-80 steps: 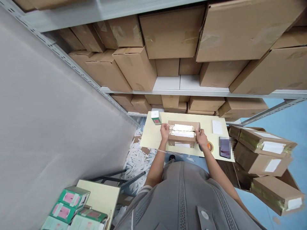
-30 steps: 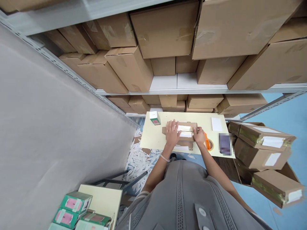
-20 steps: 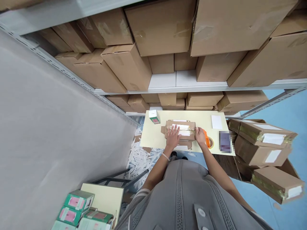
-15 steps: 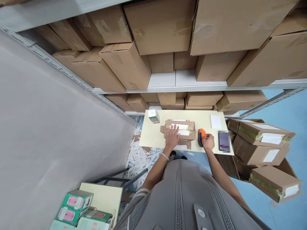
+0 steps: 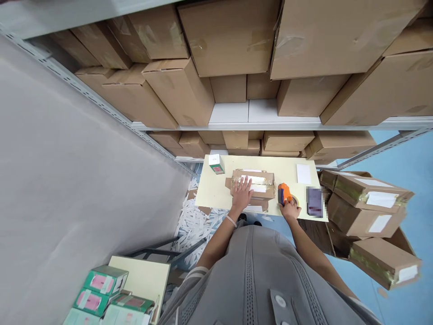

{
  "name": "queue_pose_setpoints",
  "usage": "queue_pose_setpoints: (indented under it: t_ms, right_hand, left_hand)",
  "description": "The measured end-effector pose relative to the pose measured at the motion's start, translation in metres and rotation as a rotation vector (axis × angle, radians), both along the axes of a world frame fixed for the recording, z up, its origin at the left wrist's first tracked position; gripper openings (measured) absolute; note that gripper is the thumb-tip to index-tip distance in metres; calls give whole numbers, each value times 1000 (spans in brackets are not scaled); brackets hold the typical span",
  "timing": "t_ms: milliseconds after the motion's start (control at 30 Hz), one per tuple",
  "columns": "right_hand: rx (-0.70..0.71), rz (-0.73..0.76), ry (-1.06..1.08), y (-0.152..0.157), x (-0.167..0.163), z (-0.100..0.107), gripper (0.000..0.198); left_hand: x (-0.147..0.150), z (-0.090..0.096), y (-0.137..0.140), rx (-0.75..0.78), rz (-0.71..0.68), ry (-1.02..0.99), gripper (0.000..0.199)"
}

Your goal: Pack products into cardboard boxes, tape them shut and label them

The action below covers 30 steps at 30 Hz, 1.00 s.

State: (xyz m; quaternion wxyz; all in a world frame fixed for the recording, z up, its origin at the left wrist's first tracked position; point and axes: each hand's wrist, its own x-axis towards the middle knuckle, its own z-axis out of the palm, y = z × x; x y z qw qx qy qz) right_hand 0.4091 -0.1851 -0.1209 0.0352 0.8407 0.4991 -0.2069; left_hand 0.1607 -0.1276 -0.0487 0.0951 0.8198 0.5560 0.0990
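My left hand [image 5: 242, 195] lies flat, fingers spread, on top of a brown cardboard box [image 5: 269, 193] with white labels and shiny tape over it. A flap sticks out at the box's left side. To the right of the box, my right hand [image 5: 290, 210] is closed around the near end of an orange and dark blue tape dispenser [image 5: 285, 192]. Part of a tape roll shows beside the dispenser, just above the knuckles. The dispenser is close to the tabletop; I cannot tell whether it touches. My right fingertips are partly hidden.
On the cream table [image 5: 211, 194] stand a small green-and-white box [image 5: 216, 164], a white paper pad [image 5: 303, 173] and a phone [image 5: 315, 201]. Taped cartons [image 5: 379, 212] are piled at the right. Shelves [image 5: 237, 125] of cartons rise behind. Green boxes [image 5: 101, 289] sit lower left.
My right hand has moved toward me and slightly left, and the dispenser has turned, uncovering its tape roll. My left hand stays on the cardboard box.
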Motion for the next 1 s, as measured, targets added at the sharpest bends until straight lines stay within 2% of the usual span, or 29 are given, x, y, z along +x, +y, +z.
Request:
queue_pose_setpoints:
  t_ms: [100,200,300,367,433,533,633,700,800,900,1000]
  right_hand:
    - [73,-135,97,0,10,-6,46]
    - [276,-218,221,-4,31,-6,53]
    - [530,-89,357,-11,55,9,62]
    - [679,43,419,-17,65,29,63]
    - [770,153,440,-23,67,55,56]
    - [803,306,443,-29,58,97,40]
    - [799,436,435,-31,39,130,31]
    - [803,502,433,-30,26,145,28]
    - [813,583,456,-27,11,160,26]
    - [808,632,483,-22,1,174,26]
    - [767,673,507,-18,-5,189,27]
  left_hand:
    - [-1,-2,-1,15,-6,-21,57]
    - [-1,-3,-1,6,-4,-58,57]
    - [1,-1,2,-35,4,-128,55]
    - [3,3,6,-75,12,-210,52]
    - [6,11,12,-110,20,-327,49]
    - [11,33,20,-142,-10,-556,46]
    - [15,71,23,-211,-135,-789,47]
    - [14,99,22,-255,-203,-899,47]
    - [7,133,19,-311,-233,-997,44]
    - [-5,152,17,-338,-228,-1024,35]
    - [-18,160,18,-371,-209,-1021,28]
